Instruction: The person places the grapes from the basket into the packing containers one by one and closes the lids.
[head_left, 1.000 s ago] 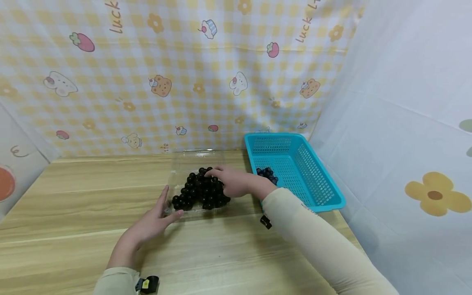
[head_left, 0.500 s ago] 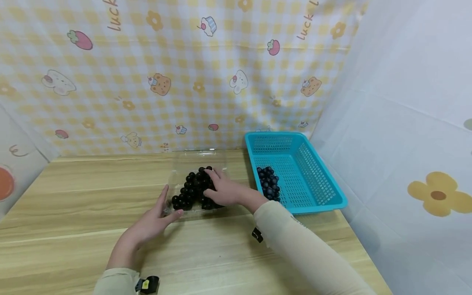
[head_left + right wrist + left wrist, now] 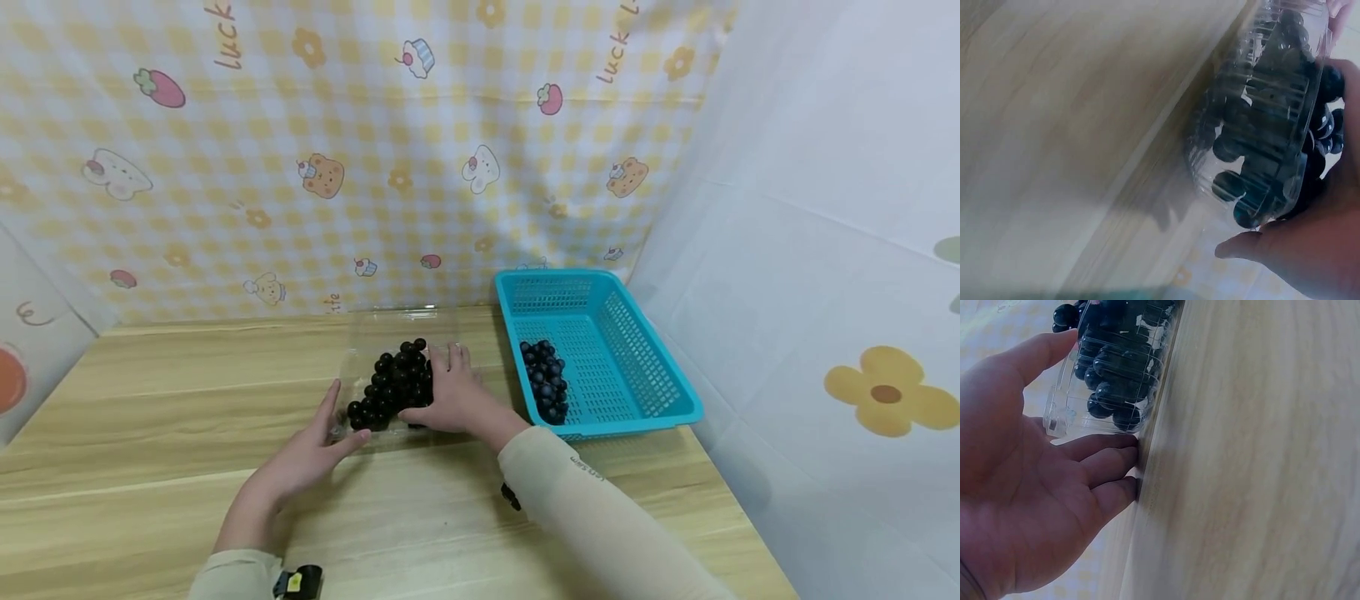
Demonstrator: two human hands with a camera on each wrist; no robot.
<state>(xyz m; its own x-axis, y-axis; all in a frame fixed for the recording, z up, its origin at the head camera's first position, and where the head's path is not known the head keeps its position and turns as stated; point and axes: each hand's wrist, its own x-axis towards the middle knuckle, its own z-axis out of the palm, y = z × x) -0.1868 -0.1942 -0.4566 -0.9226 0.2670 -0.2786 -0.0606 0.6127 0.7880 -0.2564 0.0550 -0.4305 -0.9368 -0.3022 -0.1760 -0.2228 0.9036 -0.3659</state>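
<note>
Left hand, fingers spread, unmoved at the left end of the clear box; right hand, apart from it and also spread, shifted rightward from earlier, now over the box's right end. Grapes: black, glossy, round, heaped in the box on the worktop, left of the blue basket.

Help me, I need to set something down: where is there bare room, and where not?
Free: the table between the left wall and the left hand, back to the curtain; the near table between the sleeves; inside the blue basket, right of its bluish grapes. Crowded: the clear container, holding dark grapes, with the right hand on them.
</note>
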